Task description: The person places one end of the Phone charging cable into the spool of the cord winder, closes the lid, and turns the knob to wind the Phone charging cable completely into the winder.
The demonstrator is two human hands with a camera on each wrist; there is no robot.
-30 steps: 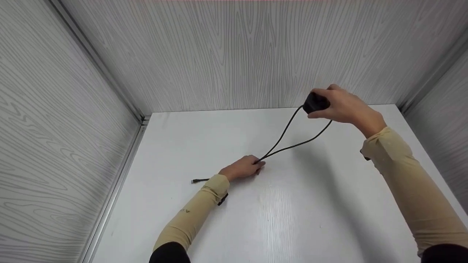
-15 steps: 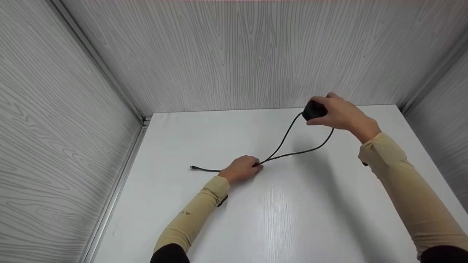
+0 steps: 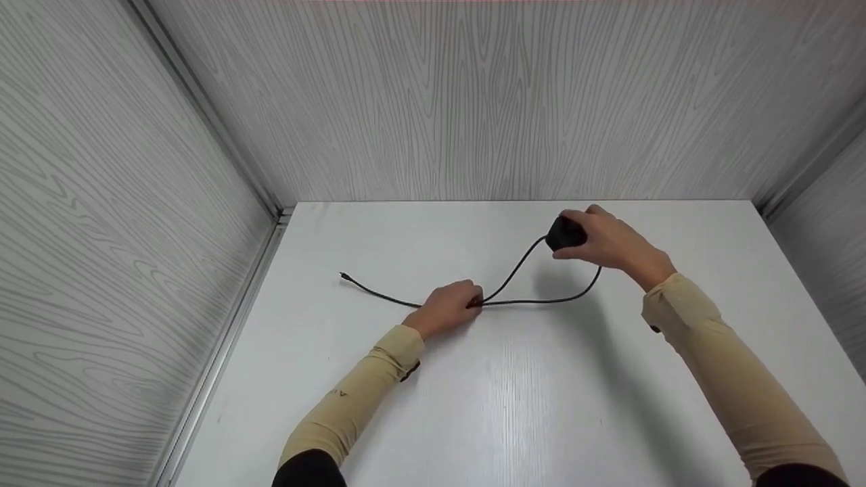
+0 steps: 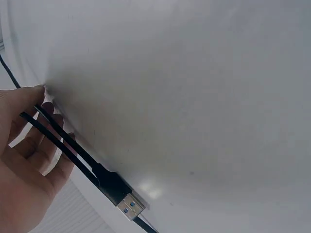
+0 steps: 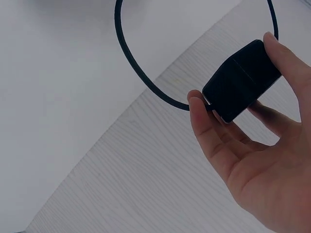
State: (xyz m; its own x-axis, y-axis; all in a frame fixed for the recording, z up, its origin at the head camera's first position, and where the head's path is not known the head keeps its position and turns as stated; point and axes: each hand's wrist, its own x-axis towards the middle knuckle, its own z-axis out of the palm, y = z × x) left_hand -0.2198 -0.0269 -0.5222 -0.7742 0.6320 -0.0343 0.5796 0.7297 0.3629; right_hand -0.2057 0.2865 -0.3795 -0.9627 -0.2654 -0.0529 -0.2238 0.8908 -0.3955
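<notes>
My right hand [image 3: 614,245] grips a small black box [image 3: 565,235] above the back right of the table, with thumb and fingers on its edges. A black cable [image 5: 138,73] leaves each end of the box, as the right wrist view shows. My left hand [image 3: 446,309], low over the table, pinches the two cables together between thumb and fingers. Past the left palm, a silver USB plug [image 4: 130,206] with a black housing shows in the left wrist view. A thin cable end [image 3: 358,284] extends leftward from the left hand in the head view.
A white tabletop [image 3: 406,419] lies beneath both hands. Grey wood-grain panels rise at the back [image 3: 473,101], left [image 3: 101,237] and right. A metal strip [image 3: 223,352] runs along the left table edge.
The right hand has lowered the box and moved it slightly left, so the cables between the hands sag more. The loose cable end has swung up and away on the left. The left hand stays nearly still.
</notes>
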